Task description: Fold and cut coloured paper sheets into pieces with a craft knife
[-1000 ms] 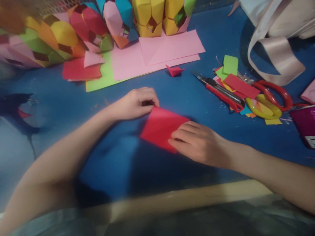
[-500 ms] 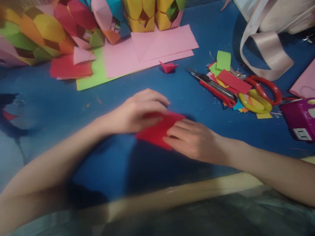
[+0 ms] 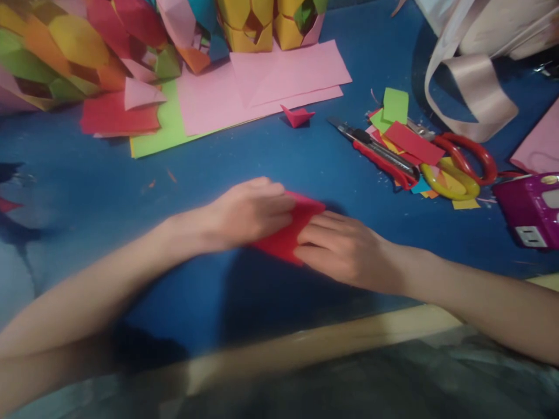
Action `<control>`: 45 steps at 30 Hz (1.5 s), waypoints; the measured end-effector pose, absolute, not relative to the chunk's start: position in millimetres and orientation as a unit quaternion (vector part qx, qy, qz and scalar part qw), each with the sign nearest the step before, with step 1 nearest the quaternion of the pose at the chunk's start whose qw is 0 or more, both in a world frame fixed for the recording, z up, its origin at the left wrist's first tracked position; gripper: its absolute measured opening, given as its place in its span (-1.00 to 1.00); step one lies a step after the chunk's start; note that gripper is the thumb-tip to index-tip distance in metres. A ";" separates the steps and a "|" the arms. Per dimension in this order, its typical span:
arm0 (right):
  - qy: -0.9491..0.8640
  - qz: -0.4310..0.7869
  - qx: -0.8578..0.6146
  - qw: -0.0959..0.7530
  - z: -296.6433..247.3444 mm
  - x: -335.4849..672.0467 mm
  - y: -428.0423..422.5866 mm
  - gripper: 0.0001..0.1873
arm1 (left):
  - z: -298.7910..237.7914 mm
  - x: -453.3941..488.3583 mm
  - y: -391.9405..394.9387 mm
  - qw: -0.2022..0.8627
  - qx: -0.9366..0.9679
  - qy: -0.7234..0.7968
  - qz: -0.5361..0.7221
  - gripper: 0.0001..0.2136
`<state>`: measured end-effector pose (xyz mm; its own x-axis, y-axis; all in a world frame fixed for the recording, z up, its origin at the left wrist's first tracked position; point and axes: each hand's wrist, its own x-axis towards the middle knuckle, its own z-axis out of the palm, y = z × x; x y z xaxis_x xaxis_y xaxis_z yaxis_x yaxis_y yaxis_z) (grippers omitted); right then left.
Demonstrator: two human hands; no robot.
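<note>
A red sheet of paper [image 3: 286,235] lies between my hands on the blue tabletop [image 3: 209,169]. My left hand [image 3: 253,209] covers its left part, fingers curled and pressed together on it. From the right, my right hand [image 3: 340,247] grips the paper's right edge with bent fingers. The undersides of both hands and the thumbs are hidden. Beyond them sits a small folded red paper piece [image 3: 298,117] with pointed ends.
Folded paper models [image 3: 78,41] line the back left, with pink sheets [image 3: 301,70] before them. To the right lie a box cutter [image 3: 384,157], scissors [image 3: 474,157], paper scraps, a curled ribbon [image 3: 484,99] and a purple box [image 3: 528,209]. The table's pale front edge [image 3: 332,334] is nearest me.
My left hand has come down slightly toward me and its fingers have curled in on the red paper. The right hand has stayed nearly in place. The view has shifted a little.
</note>
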<state>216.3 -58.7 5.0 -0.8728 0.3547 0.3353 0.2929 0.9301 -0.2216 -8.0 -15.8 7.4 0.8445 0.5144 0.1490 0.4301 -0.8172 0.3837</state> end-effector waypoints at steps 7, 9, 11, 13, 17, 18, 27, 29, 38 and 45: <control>-0.965 0.114 -0.161 0.171 7.0 220.4 -56.3 -0.68 | 17.6 -10.8 -33.8 0.121 0.974 0.179 0.066 -0.67; -0.966 0.125 -0.158 0.162 8.2 221.3 -55.1 -0.69 | 18.6 -11.8 -35.7 0.127 0.969 0.198 0.071 -0.65; -0.966 0.132 -0.156 0.156 8.6 221.6 -54.2 -0.68 | 17.2 -12.5 -36.0 0.142 0.965 0.207 0.081 -0.64; -0.966 0.132 -0.156 0.157 8.1 221.6 -53.5 -0.66 | 14.2 -13.6 -35.0 0.159 0.962 0.205 0.087 -0.65; -0.966 0.128 -0.157 0.162 6.2 221.9 -53.0 -0.67 | 7.7 -18.0 -33.2 0.161 0.961 0.205 0.090 -0.65; -0.965 0.129 -0.157 0.164 5.8 222.1 -53.0 -0.68 | 6.6 -19.1 -33.1 0.159 0.961 0.206 0.090 -0.64; -0.967 0.134 -0.160 0.145 7.4 223.3 -54.2 -0.69 | 7.8 -16.4 -31.8 0.136 0.966 0.186 0.118 -0.66; -0.968 0.134 -0.161 0.141 8.1 223.8 -54.1 -0.70 | 8.1 -16.7 -31.3 0.115 0.970 0.181 0.118 -0.68; -0.972 0.108 -0.140 0.157 9.7 222.9 -52.4 -0.60 | 11.8 -16.4 -32.5 0.107 0.976 0.175 0.079 -0.71; -0.975 0.104 -0.127 0.152 10.3 223.1 -52.9 -0.66 | 13.5 -15.3 -31.2 0.107 0.974 0.185 0.068 -0.72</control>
<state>223.1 -52.9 10.3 -0.9212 0.2796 0.2705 0.2164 0.9461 -0.2410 -15.3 -31.2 13.5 0.9221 0.3754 0.0938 0.3460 -0.9086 0.2341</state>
